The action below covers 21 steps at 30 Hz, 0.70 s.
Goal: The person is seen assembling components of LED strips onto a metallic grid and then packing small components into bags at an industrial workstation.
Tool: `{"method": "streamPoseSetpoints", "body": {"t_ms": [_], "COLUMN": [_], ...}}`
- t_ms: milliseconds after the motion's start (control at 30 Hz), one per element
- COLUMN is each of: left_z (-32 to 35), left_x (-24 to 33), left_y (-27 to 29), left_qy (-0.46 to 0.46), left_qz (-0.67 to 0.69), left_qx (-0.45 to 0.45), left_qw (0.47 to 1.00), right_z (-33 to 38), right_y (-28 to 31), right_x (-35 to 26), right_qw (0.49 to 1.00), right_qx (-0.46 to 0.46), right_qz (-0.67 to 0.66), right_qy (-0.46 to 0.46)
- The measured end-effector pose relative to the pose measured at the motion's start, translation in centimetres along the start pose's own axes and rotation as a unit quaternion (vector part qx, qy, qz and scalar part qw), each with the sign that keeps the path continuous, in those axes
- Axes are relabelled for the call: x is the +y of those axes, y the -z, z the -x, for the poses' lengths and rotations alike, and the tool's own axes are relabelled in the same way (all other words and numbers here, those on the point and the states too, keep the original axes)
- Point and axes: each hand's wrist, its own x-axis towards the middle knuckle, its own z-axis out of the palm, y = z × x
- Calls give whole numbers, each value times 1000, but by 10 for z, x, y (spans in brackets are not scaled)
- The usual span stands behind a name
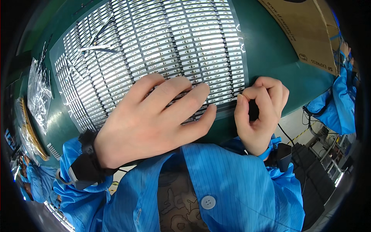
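Nearest is the wearer's shiny blue pinstriped jacket (239, 181) with a round white button (208, 202). Beyond its cuffs, the left hand (154, 112) lies palm down with fingers spread wide over the near part of a broad panel of narrow white strips in dark-edged columns (205, 42). The right hand (262, 108) is curled at the panel's near right corner, thumb and forefinger drawn into a narrow pinch; I cannot tell whether anything sits between the tips. The panel lies on a dark green tabletop (270, 50), reaching from beneath the left hand toward the far edge. Left of the panel rests a clear plastic bag (38, 92). Farther off, loose thin strips (98, 48) lie across the panel's far left part, and a brown cardboard box (305, 31) stands at far right.
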Motion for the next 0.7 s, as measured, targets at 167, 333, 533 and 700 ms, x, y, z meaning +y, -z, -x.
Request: {"method": "streamPoseSetpoints", "body": {"t_ms": [167,333,533,700], "left_z": [0,1,5,3], "left_x": [3,7,8,11], "left_y": [6,8,10,19], "left_qy": [22,28,44,54], "left_qz": [15,19,16,5], "left_qx": [-47,-55,-86,-101], "left_qw": [999,998,995,993], "right_z": [-4,-13,-18,-13], "right_y": [3,17,25,27], "right_x": [-3,-3,16,20], "right_qw": [999,989,990,998], "right_qx": [-12,-49,-94,-62], "right_qz": [46,123,97,17], "right_qy": [17,70,46,-19]}}
